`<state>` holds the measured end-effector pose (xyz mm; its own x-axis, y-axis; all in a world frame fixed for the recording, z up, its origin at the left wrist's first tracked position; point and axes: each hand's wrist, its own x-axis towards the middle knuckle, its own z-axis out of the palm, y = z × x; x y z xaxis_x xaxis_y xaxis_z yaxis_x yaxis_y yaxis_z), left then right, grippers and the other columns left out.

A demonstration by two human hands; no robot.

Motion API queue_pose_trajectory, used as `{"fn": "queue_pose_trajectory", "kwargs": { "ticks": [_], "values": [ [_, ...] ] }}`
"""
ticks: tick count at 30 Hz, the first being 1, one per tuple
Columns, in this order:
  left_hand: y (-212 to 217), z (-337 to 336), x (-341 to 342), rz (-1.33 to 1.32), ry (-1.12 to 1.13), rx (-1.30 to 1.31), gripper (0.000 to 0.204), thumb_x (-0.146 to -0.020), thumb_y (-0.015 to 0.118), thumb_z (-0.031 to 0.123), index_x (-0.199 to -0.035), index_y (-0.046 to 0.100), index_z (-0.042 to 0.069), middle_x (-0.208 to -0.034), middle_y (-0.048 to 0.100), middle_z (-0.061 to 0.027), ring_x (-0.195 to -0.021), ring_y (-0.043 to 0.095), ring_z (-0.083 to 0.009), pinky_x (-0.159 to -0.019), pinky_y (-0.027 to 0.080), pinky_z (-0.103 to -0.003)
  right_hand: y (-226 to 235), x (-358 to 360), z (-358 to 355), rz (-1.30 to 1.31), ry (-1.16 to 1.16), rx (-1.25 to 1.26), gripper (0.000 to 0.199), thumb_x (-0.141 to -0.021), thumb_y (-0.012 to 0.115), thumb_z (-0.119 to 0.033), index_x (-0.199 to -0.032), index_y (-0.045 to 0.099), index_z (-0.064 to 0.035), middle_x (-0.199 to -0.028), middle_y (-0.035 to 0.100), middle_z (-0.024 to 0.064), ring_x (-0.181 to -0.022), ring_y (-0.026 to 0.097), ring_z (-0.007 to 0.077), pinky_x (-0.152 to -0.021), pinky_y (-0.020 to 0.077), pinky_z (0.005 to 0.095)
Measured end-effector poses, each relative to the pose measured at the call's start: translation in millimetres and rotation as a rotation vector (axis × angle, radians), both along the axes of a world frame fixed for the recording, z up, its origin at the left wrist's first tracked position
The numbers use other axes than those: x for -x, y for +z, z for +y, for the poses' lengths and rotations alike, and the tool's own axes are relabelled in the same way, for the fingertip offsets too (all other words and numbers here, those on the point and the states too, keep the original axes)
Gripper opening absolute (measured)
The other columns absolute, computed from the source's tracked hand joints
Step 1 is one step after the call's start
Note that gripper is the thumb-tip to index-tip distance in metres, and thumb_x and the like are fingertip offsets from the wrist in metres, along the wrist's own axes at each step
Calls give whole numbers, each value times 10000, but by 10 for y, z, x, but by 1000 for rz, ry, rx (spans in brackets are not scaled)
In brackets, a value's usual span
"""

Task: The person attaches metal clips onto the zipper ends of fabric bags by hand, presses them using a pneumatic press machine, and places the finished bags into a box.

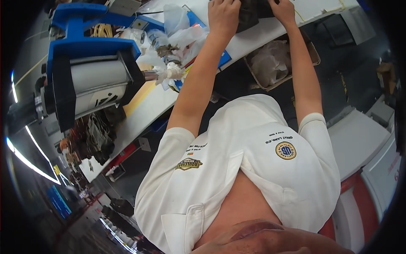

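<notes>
Wht shirt (249, 139); hands (225, 17) at dk item (248, 17), just inside tbl (266, 33) edge.

The person wears a white, short-sleeved collared shirt (249, 122) of lightly creased cloth, its left sleeve (167, 158) at 10 o'clock and right sleeve (316, 131) at 2 o'clock from the tip of the unfastened placket (238, 160). At 3 o'clock from that tip sits a round badge (286, 150) in navy and gold, with small dark lettering (279, 139) close by; at 9 o'clock lies a wider black-and-gold badge (188, 164), near a tiny coloured mark (190, 153). Toward 7 o'clock the placket's stitched upper end shows beside a white collar flap (174, 226).
</notes>
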<state>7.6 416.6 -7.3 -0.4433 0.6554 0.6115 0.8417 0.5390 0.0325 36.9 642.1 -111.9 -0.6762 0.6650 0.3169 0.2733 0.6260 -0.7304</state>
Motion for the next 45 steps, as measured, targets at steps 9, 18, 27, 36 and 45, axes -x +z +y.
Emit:
{"fn": "queue_pose_trajectory", "kwargs": {
  "ticks": [9, 18, 27, 36, 45],
  "values": [
    [-31, -27, -441, -73, -154, -70, 92, -778, 549, 108, -852, 601, 90, -888, 580, -42, -958, 535, -237, -837, 414, -377, 206, -239, 22, -186, 267, 234, 449, -852, 656, -394, -1053, 635, 7, -945, 666, 212, -864, 642, 313, -720, 498, 368],
    [-334, -177, -537, -103, -106, -204, 203, -706, 643, 66, -857, 720, 177, -918, 626, 12, -936, 538, -218, -811, 398, -366, 20, -864, -322, 282, -8, 403, 270, -832, 738, -218, -1009, 676, -24, -922, 694, 40, -842, 616, 72, -733, 489, 238],
    [-161, -75, -879, -72, -195, -300, 261, -688, 720, 61, -899, 736, 213, -821, 604, 77, -830, 532, -163, -751, 366, -339, 819, -1601, -1161, 357, 229, 724, 311, -872, 717, -181, -1091, 608, 11, -921, 646, 35, -836, 598, 81, -732, 495, 230],
    [372, -117, -1280, -99, -287, -446, 384, -626, 687, 2, -938, 714, 223, -831, 580, 62, -833, 507, -171, -746, 324, -323, 1691, -1961, -966, 316, 278, 585, 281, -879, 716, -205, -1066, 664, -2, -827, 679, 13, -746, 609, 60, -661, 486, 194],
    [801, -381, -1748, -718, -436, -377, 366, -679, 661, -77, -1024, 659, 44, -872, 618, -54, -771, 582, -183, -671, 451, -285, 1841, -2239, -787, 394, 490, 1169, 217, -913, 652, -207, -955, 671, 5, -714, 651, 47, -536, 559, 56, -488, 442, 186]
  ]
}}
